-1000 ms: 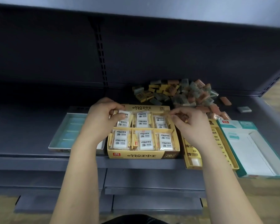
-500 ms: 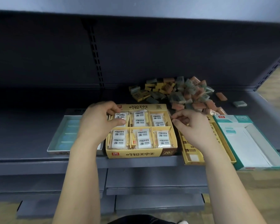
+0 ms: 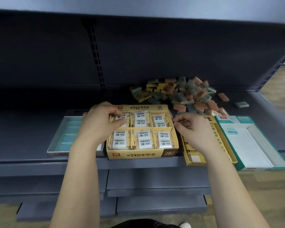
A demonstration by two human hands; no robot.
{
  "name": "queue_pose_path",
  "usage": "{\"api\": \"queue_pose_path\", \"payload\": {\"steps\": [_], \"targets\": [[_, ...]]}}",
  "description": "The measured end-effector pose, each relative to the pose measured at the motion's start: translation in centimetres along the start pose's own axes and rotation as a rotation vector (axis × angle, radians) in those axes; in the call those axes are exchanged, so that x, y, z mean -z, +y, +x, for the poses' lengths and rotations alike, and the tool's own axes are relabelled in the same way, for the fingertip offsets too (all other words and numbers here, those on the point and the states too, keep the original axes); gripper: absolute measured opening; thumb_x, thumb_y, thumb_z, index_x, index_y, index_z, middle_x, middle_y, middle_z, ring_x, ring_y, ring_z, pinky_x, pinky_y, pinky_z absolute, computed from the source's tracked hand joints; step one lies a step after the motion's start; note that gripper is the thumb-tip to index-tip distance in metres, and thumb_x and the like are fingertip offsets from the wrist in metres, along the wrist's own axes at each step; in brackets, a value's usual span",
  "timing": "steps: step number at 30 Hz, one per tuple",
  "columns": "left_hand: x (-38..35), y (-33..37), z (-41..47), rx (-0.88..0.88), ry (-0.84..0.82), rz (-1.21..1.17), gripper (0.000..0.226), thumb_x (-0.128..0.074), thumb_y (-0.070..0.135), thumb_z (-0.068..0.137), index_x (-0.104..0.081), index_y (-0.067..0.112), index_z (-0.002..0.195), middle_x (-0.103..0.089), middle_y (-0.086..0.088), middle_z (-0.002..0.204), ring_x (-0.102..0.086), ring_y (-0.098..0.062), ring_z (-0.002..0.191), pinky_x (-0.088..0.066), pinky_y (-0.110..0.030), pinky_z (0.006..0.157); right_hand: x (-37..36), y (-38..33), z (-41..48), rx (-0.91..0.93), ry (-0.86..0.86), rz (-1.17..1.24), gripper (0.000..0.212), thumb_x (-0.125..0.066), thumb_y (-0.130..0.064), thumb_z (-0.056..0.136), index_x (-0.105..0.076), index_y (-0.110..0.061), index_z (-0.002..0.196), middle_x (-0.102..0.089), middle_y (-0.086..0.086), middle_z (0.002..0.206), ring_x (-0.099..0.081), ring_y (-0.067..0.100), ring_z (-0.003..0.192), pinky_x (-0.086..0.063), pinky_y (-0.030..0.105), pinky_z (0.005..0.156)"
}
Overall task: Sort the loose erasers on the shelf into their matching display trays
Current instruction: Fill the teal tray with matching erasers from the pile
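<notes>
A yellow display tray (image 3: 138, 155) with six compartments of white wrapped 2B erasers (image 3: 142, 139) stands at the shelf's front edge. My left hand (image 3: 100, 124) reaches into its back-left compartment, thumb and fingers pinching the wrapped erasers (image 3: 121, 118) there. My right hand (image 3: 193, 130) hovers just right of the tray, over a narrow yellow tray (image 3: 195, 159); its fingers are loosely curled and I see nothing in them. A pile of loose orange, yellow and grey-green erasers (image 3: 179, 94) lies behind the trays.
A silver tray with blue inserts (image 3: 64, 134) sits left of the yellow one. A teal-and-white tray (image 3: 253, 145) lies at the right. One orange eraser (image 3: 223, 97) and one grey-green eraser (image 3: 241, 104) lie apart from the pile. The dark shelf (image 3: 23, 129) stretches left.
My right hand has drawn back to the right, off the yellow tray's back-right corner. My left hand stays in the back-left compartment.
</notes>
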State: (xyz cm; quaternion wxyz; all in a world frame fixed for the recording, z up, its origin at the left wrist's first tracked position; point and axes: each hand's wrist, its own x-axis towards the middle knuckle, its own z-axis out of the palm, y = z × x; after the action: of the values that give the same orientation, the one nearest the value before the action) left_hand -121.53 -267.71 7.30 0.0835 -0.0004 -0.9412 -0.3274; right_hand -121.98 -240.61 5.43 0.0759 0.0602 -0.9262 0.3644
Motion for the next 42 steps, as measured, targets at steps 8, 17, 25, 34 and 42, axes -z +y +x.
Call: {"api": "queue_pose_path", "payload": {"steps": [8,17,25,34,42], "targets": [[-0.8,1.6,-0.7,-0.061,0.125,0.211,0.018,-0.065,0.032,0.09,-0.07,0.024,0.105,-0.06,0.008,0.112,-0.057,-0.021,0.103,-0.043,-0.045,0.09,1.1,0.4,-0.3,-0.01,0.013,-0.032,0.011,-0.064,-0.021,0.091,-0.066,-0.032,0.092,-0.064,-0.017,0.085,-0.059,-0.004,0.08,-0.037,0.008,0.061],[-4.4,6.4,-0.6,-0.171,0.135,0.157,0.023,-0.049,0.033,0.097,-0.068,0.027,0.108,-0.063,0.007,0.107,-0.057,-0.021,0.102,-0.041,-0.046,0.092,3.7,2.6,0.2,-0.013,0.037,-0.011,0.015,-0.064,-0.018,0.089,-0.067,-0.032,0.087,-0.066,-0.014,0.083,-0.061,-0.001,0.078,-0.046,0.013,0.065],[-7.8,12.2,0.4,-0.162,0.041,0.23,0.028,-0.046,0.039,0.099,-0.061,0.032,0.121,-0.058,0.01,0.124,-0.053,-0.02,0.113,-0.039,-0.043,0.096,8.2,7.0,1.6,-0.065,0.044,-0.015,0.013,-0.064,-0.013,0.087,-0.072,-0.024,0.086,-0.065,-0.018,0.079,-0.06,-0.002,0.078,-0.041,0.004,0.062],[-13.2,17.6,1.6,-0.135,-0.032,0.26,0.026,-0.044,0.04,0.099,-0.059,0.032,0.119,-0.058,0.011,0.121,-0.058,-0.017,0.106,-0.044,-0.045,0.094,13.3,13.1,3.7,-0.126,0.046,0.003,0.021,-0.063,-0.012,0.085,-0.069,-0.032,0.085,-0.071,-0.011,0.083,-0.065,0.004,0.079,-0.049,0.019,0.068],[-16.5,20.0,2.1,-0.072,-0.039,0.283,0.025,-0.046,0.041,0.098,-0.06,0.031,0.116,-0.059,0.01,0.121,-0.055,-0.018,0.113,-0.045,-0.044,0.094,15.5,16.8,4.8,-0.118,0.052,0.045,0.014,-0.065,-0.013,0.086,-0.073,-0.025,0.089,-0.072,-0.011,0.083,-0.063,-0.004,0.079,-0.041,0.002,0.062]]}}
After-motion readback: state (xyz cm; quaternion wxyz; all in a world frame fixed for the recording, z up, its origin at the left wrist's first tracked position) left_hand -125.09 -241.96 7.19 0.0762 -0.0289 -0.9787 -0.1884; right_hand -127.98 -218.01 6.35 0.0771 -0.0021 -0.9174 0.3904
